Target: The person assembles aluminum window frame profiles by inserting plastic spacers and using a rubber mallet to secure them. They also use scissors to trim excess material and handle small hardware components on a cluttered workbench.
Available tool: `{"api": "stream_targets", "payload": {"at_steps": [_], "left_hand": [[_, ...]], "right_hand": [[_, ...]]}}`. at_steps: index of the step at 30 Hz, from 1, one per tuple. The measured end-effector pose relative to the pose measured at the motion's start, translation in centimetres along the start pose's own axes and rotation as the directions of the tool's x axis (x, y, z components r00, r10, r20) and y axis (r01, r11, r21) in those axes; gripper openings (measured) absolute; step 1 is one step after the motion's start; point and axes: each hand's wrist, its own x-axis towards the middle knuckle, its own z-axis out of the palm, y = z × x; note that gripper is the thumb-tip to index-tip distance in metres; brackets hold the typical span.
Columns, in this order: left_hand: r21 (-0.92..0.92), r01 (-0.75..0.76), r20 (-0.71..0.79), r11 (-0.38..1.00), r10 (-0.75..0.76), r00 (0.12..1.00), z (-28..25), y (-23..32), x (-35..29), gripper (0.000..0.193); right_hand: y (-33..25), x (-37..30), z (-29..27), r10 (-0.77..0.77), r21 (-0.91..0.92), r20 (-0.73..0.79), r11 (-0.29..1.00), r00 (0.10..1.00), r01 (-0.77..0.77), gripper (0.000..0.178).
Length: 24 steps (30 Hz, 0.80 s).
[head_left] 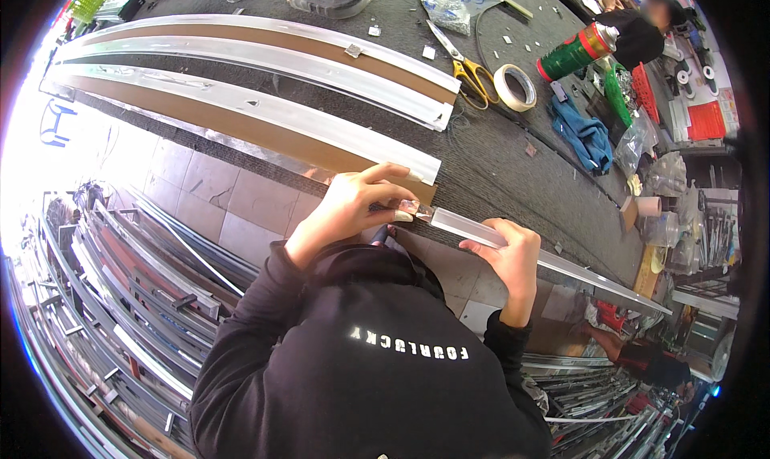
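Observation:
My right hand [515, 254] is closed around a long, pale metal profile [469, 227], close to its left end. This profile runs off to the lower right, along the near side of the workbench. My left hand [357, 209] pinches a small shiny fitting [411, 208] at that same end. Whether the fitting sits inside the profile or just touches it, I cannot tell. Just beyond my left hand lies a white profile [321, 130] with a brown face, its right end close to my fingers. Behind it rests another white and brown profile [377, 82].
Yellow-handled scissors [475, 80], a tape roll [515, 87], a green spray can [573, 52] and a blue cloth [579, 134] lie on the dark bench [545, 194]. Racks of metal bars [120, 298] stand at lower left. Another person [642, 34] is at far right.

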Motion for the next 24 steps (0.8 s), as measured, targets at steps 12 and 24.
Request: {"api": "stream_targets", "payload": {"at_steps": [12, 24], "left_hand": [[0.046, -0.045, 0.035, 0.998, 0.043, 0.998, -0.07, -0.21, -0.09, 0.035], [0.072, -0.061, 0.104, 0.996, 0.054, 0.993, -0.46, -0.08, 0.56, 0.024]], "right_hand": [[0.16, -0.29, 0.60, -0.041, -0.006, -0.007, 0.999, 0.999, 0.041, 0.048], [-0.04, 0.23, -0.13, 0.006, 0.019, 0.111, 1.000, 0.994, -0.008, 0.052]]}}
